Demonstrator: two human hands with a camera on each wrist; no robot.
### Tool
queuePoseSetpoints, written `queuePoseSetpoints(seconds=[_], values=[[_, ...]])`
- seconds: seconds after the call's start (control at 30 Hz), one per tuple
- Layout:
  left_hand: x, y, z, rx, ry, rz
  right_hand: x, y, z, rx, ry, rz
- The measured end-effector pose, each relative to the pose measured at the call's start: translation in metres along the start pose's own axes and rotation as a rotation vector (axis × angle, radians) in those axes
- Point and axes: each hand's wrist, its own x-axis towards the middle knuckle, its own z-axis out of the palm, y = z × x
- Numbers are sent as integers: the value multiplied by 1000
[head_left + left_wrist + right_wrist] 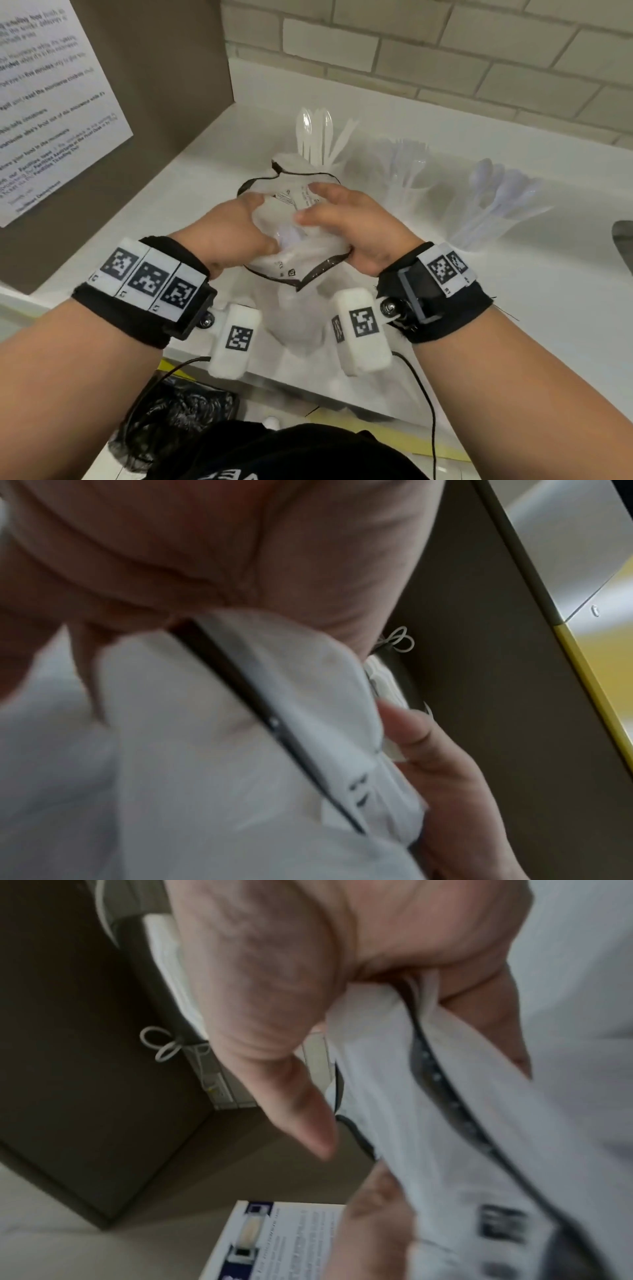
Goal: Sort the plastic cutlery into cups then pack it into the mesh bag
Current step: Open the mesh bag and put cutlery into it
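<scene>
Over the white counter [513, 308] I hold the white mesh bag [301, 253] with its black zip edge in both hands. My left hand [260, 222] grips its left side, and the palm [240, 547] fills the top of the left wrist view above the bag [205, 723]. My right hand [308, 202] pinches the right side, with thumb and fingers curled on the fabric [445, 1123]. A pale plastic piece [291, 236] shows faintly through the mesh. Behind the bag stands a cup of white spoons and knives [318, 137]. To the right are a clear cup of forks [407, 178] and a cup of spoons [496, 205].
A brown cabinet panel [164, 85] with a printed notice [51, 102] rises at the left. A pale brick wall [445, 51] runs behind the counter. A black bin bag [181, 407] sits below the counter's front edge. A dark object [623, 246] cuts in at the right edge.
</scene>
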Motion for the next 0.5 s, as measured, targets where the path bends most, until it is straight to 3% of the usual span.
queuePoseSetpoints(seconds=[0.13,0.17,0.23,0.27,0.37,0.43,0.5], values=[[6,-2,-6,-593,172,-83,-1,10,-6,-837,-163,-39],[5,-2,-6,-658,166,-75,3,13,-10,-948,-113,-93],[0,-4,-5,-709,87,-54,12,11,-20,-927,78,-178],[-3,-6,-3,-684,31,-48,14,8,-23,-844,140,-173],[-11,-14,5,-439,-97,-5,22,9,-21,-490,149,-103],[-13,-14,11,-174,-123,29,23,12,-15,-609,203,-99],[-11,-13,12,26,-132,35,22,20,-10,-840,136,-110]])
